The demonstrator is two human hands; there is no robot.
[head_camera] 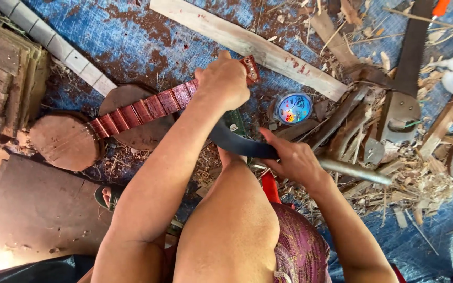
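Left hand [225, 79] fingers wrap the instrument neck [148, 109]; right hand [293, 160] grips a curved blade [237, 142].

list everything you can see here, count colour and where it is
stringed instrument: one, reddish-brown fretted neck and round wooden body, left of centre on the tarp
curved blade: one, dark with a grey metal handle, centre
tarp: one, blue, covering the ground
long plank: one, pale wood, top centre
round tin: one, blue with a colourful lid, right of centre
hand saw: one, dark, upper right
wood shavings: many, tan, right side
flat boards: a few, brown, lower left
left hand: one, fingers gripping the instrument's neck end
right hand: one, gripping the curved blade
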